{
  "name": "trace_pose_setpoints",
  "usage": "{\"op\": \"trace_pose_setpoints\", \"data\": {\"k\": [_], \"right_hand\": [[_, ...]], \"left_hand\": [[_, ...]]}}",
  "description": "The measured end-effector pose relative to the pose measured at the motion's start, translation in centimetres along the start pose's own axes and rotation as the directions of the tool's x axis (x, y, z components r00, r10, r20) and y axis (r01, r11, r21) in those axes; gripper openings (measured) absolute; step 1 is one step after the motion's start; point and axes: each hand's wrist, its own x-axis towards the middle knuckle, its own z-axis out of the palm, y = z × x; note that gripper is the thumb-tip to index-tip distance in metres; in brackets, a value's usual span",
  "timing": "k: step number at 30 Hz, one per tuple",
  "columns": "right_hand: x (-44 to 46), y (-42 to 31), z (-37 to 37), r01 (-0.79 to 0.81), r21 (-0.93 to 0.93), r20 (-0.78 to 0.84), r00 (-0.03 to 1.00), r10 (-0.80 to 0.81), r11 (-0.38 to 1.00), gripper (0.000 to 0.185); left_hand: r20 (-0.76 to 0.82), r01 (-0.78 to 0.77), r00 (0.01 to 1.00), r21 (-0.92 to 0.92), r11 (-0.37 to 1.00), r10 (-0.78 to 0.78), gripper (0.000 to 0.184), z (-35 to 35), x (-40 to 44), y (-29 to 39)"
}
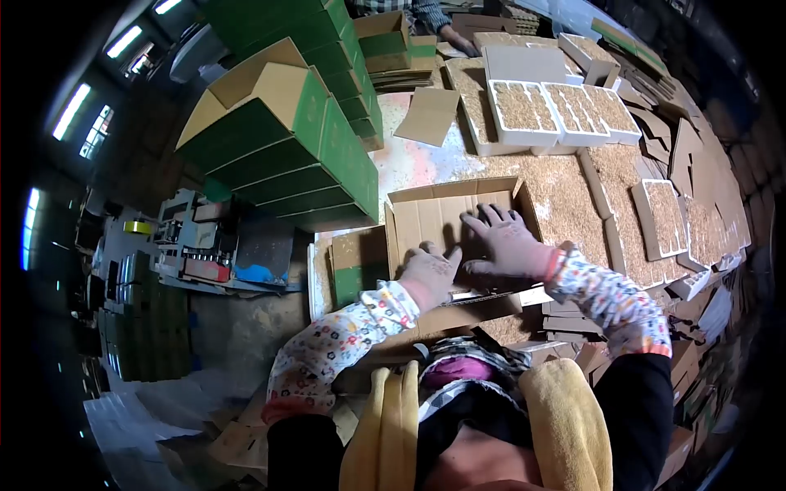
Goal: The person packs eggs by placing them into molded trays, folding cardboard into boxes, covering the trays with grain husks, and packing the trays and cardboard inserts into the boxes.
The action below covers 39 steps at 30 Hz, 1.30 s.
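The right hand (503,241) lies palm down with its fingers spread wide, and the left hand (431,277) is beside it, fingers stretched out and thumb turned toward the right hand — neither is closed on anything. Both are over the open cardboard box (434,214), whose ridged brown inside shows beneath and just beyond the fingertips; how hard they press cannot be told.

Floral sleeves (591,288) cover both forearms behind the hands. Just left of the left hand, against the box, is a green-and-brown carton (358,266). Near the right wrist, on its near side, lie stacked cardboard strips (565,321).

Past the right hand, loose brown shavings (565,192) cover the table. Farther left of both hands rises a stack of green cartons (282,168), the top one open. Beyond the box lies a flat cardboard piece (428,114); right of that, white trays (524,139) hold brown filling, with another white tray (659,217) to the right of the right hand. Farthest ahead — a co-worker's hand (458,41) at the table's far side.
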Motion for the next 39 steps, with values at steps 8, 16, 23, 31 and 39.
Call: {"op": "trace_pose_setpoints", "data": {"k": [8,16,23,31,39], "right_hand": [[1.0,9.2,-3.5,-0.004,0.679,-0.167,0.973,0.160,0.734,0.045],[2.6,12.3,10.0,-0.384,0.687,0.206,0.917,0.341,0.617,0.094],[-1.7,6.9,6.2,-0.055,0.922,0.229,0.876,0.426,-0.383,0.070],[13.8,5.9,-12.7,0.524,0.834,-0.467,0.837,0.285,-0.172,0.058],[36.9,-10.0,-15.6,0.163,0.986,-0.160,0.983,0.087,-0.028,0.058]], "left_hand": [[-0.701,-0.327,0.619,-0.641,0.695,-0.355,0.032,1.7,0.9,-7.8],[0.066,-0.068,0.705,-0.985,-0.159,-0.706,0.065,15.9,8.5,-7.1],[-0.052,-0.341,0.779,-0.871,-0.353,-0.625,0.034,12.7,7.3,-10.7],[-0.555,-0.317,-0.467,-0.621,0.717,-0.688,0.051,-2.7,-10.1,-27.1],[-0.159,-0.517,-0.442,-0.759,0.396,-0.883,0.039,-0.4,-6.8,-39.7]]}}
